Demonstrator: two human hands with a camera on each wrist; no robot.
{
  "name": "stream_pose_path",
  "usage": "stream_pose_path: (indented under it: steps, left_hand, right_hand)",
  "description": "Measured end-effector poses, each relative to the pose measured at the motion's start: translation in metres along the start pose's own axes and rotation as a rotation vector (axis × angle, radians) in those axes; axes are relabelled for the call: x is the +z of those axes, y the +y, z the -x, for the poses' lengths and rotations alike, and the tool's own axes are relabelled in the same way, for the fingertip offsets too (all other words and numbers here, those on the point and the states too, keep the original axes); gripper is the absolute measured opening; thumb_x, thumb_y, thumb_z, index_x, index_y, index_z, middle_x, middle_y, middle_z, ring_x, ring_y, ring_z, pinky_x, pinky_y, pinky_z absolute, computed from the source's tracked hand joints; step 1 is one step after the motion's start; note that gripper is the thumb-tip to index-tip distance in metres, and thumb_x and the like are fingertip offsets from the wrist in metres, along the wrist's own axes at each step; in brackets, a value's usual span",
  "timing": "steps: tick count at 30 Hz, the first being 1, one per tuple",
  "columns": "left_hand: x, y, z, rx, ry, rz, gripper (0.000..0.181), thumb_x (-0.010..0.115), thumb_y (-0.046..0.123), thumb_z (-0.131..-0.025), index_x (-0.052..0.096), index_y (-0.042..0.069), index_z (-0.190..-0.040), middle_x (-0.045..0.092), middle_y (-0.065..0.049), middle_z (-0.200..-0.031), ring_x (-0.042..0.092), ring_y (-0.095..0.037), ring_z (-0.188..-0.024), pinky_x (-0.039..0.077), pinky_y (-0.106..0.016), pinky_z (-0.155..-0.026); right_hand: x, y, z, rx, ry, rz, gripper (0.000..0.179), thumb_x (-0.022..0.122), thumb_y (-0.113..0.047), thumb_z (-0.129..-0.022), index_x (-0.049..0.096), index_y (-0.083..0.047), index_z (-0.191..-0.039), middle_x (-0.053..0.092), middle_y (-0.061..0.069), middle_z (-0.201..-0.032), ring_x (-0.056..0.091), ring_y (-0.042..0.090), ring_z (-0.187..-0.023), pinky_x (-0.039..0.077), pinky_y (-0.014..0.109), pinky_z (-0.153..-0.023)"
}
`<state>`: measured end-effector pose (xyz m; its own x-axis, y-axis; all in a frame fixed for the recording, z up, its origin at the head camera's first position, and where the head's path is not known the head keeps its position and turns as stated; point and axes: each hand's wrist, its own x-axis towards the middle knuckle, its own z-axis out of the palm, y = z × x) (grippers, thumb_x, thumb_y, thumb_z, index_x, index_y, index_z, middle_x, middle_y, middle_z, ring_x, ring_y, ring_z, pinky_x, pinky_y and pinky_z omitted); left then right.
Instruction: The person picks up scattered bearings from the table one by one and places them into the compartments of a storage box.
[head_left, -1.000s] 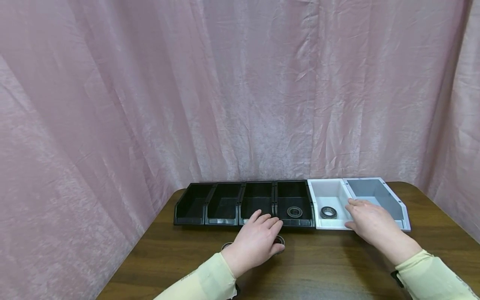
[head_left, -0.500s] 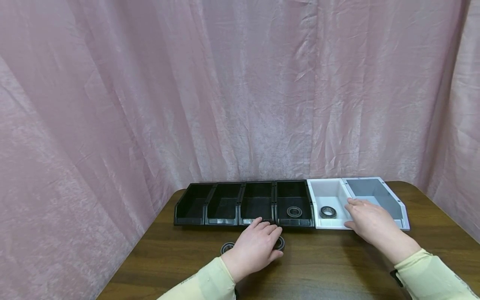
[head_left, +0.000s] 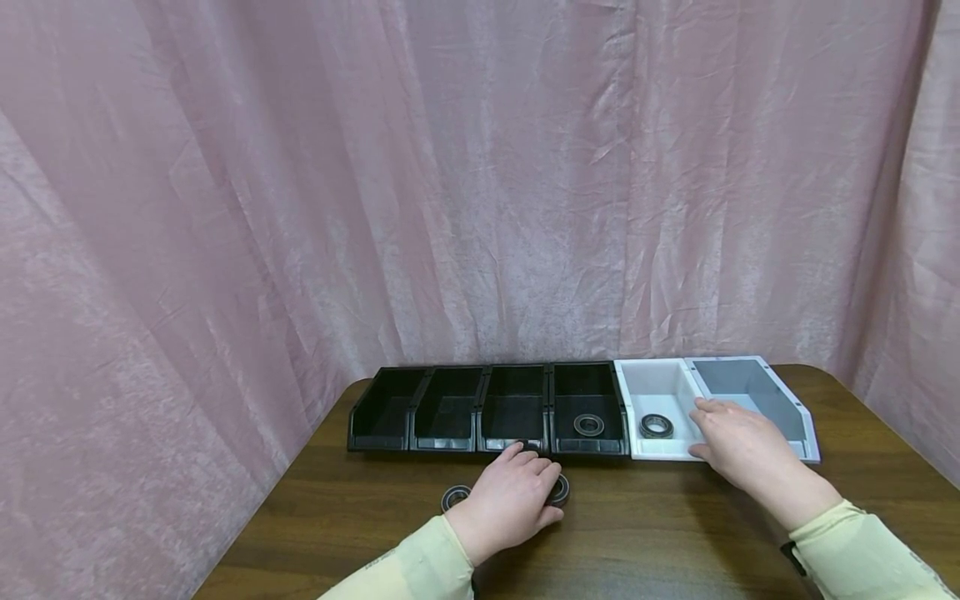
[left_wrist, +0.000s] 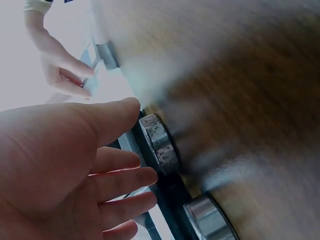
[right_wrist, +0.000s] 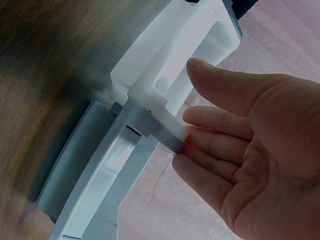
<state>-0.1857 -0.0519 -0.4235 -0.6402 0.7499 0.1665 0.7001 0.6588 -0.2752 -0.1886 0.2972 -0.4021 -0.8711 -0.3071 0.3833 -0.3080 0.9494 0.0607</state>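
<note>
Pink curtain (head_left: 480, 183) backed wooden table (head_left: 630, 533). Left hand (head_left: 506, 504) had drawn back slightly from black bins (head_left: 447, 408), exposing more of left bearing (head_left: 454, 497) and right bearing (head_left: 559, 490) on tabletop; fingers extended, nothing gripped, neither bearing lifted. Right hand (head_left: 746, 446) unmoved at white bin (head_left: 660, 382); fingers loosely straight, empty.

A creased pink curtain (head_left: 480, 183) hangs in folds behind a brown wood-grain table (head_left: 637, 533).
</note>
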Motion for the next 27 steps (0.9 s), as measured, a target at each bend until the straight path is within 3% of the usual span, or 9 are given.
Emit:
stream_pose_path:
  steps: [13,27]
  left_hand:
    - [0.0090,0.0015,-0.0043,-0.004,-0.028,0.050,0.045,0.082,0.051,-0.100,0.074,0.018,-0.130,0.077,0.007,-0.128,0.070,-0.012,-0.123,0.044,-0.045,-0.123]
    - [0.0085,0.0001,-0.0040,0.009,-0.015,-0.023,0.048,0.087,0.052,-0.094,0.074,0.020,-0.127,0.076,0.008,-0.121,0.071,-0.010,-0.118,0.047,-0.042,-0.120]
  right_hand:
    - [0.0009,-0.0004,0.0000,-0.008,0.011,-0.003,0.043,0.098,-0.018,-0.079,0.074,0.006,-0.106,0.074,0.032,-0.124,0.072,0.050,-0.116,0.058,0.063,-0.097]
    - [0.0008,0.0000,-0.0001,-0.006,0.005,0.002,0.044,0.098,-0.018,-0.079,0.074,0.006,-0.107,0.073,0.032,-0.125,0.071,0.050,-0.117,0.057,0.062,-0.098]
